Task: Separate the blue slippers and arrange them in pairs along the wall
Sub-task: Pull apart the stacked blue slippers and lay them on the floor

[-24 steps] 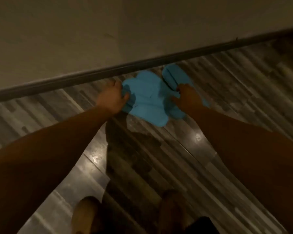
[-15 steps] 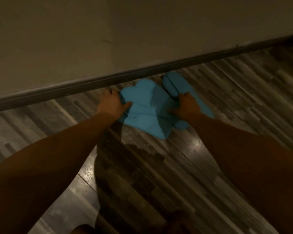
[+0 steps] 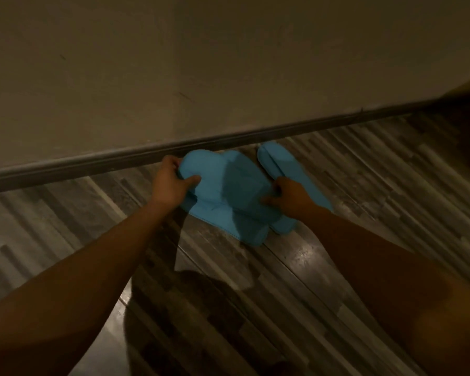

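Observation:
Flat blue slippers lie bunched on the wooden floor against the skirting. A joined pair of blue slippers [image 3: 223, 196] fills the middle, toes at the wall. My left hand [image 3: 171, 183] grips its left toe edge, thumb on top. My right hand [image 3: 288, 196] pinches its right side. Another blue slipper [image 3: 280, 161] lies to the right, angled, toe near the skirting; my right hand and arm cover part of it.
A pale wall [image 3: 228, 71] with a dark skirting board [image 3: 120, 158] runs across the view. The grey plank floor [image 3: 377, 169] is dim and glossy. My shadow falls on the floor below the slippers.
Both hands have stayed on the slippers. My left hand has closed its thumb over the toe edge, and the camera has moved closer to the wall.

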